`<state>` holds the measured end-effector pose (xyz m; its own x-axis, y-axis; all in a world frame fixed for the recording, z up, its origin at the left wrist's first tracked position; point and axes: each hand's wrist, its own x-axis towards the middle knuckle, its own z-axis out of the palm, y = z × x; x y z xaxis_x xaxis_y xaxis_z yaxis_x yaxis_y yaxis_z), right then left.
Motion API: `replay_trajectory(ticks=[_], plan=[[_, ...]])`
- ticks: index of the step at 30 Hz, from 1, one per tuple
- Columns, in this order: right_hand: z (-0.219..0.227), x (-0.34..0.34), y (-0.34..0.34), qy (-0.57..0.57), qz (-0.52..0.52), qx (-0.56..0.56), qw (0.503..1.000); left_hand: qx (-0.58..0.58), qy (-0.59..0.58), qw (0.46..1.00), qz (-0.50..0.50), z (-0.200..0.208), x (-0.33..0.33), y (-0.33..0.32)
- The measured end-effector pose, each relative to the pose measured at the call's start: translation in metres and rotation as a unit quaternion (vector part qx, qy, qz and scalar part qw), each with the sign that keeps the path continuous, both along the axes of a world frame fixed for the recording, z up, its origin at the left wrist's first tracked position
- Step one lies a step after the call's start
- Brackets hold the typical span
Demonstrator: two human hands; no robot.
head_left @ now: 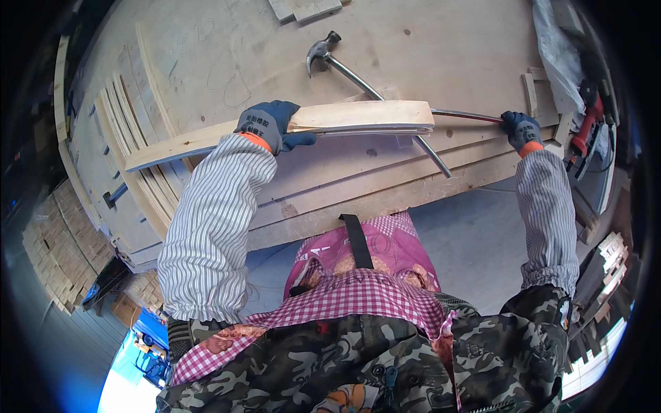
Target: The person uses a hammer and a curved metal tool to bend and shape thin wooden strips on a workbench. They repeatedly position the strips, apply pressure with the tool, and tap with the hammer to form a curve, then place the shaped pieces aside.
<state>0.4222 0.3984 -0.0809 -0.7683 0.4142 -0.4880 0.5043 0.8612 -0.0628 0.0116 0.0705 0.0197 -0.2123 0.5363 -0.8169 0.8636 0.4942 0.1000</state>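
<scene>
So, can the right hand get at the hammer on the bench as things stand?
Probably not at once. The right hand is closed on a thin metal bar. The hammer lies uncovered, its handle passing under the wooden slats that the left hand holds.

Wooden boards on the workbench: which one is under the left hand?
The long pale plank lying across the bench; the left hand grips it, while the curved slats lie untouched.
</scene>
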Motion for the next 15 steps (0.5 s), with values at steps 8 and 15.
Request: replay_trajectory(ticks=[8, 15], plan=[[0.170, -0.008, -0.095, -0.042, -0.431, -0.401, 0.807, -0.081, -0.044, 0.995, 0.032, 0.002, -0.008, 0.009], [0.230, -0.082, -0.252, 0.084, -0.690, -0.718, 0.038, 0.002, -0.015, 1.000, 0.002, -0.006, -0.011, 0.003]])
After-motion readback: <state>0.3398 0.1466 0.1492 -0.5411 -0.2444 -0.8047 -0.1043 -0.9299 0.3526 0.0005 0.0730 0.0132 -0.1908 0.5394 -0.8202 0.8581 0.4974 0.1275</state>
